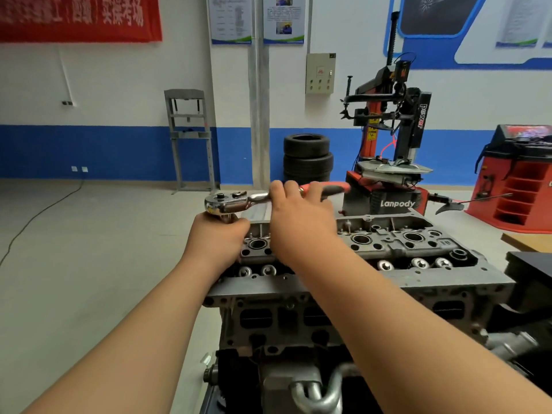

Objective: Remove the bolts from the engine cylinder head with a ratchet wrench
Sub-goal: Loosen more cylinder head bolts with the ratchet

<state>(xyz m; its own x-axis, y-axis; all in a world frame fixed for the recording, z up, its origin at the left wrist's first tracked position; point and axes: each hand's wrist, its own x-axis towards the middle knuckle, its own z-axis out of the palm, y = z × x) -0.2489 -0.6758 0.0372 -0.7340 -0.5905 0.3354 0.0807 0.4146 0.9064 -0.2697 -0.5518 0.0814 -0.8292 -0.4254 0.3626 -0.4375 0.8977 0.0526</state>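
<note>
Tool: ratchet wrench (239, 200), held above the far-left end of the cylinder head (388, 243).
Long axis: runs left–right, approx. parallel to the head's long side. Ratchet head (222, 201) is at the left end, red handle (334, 188) at the right end and tipped a little away from the person.
Right grip (298, 216): fingers wrapped over the shank where the chrome meets the red handle, closed tight on it. The tip of the handle sticks out past the fingers to the right.
Left grip (218, 237): directly below the ratchet head, fingers curled round the chrome stub (228, 218) that drops from it. Socket or extension, can't tell.
Bolt: not visible, hidden under the left grip. Judged to sit straight below the ratchet head at the head's far-left corner.
Key relation: pivot is at the left, lever hand at the right, so the left grip is nearer the bolt and the right grip has the throw.
Step in hand (judgement): working the bolt at that corner. Left grip steadies the drive upright while the right one swings the handle.
Next move needs (judgement): swing in a flat arc about the stub, keeping the stub vertical so it doesn't slip off.
Risk (judgement): right grip sits well in from the handle tip, so less leverage.
Rest of head: open bores and valve tops show along the top to the right. No bolt heads are clearly made out there.
</note>
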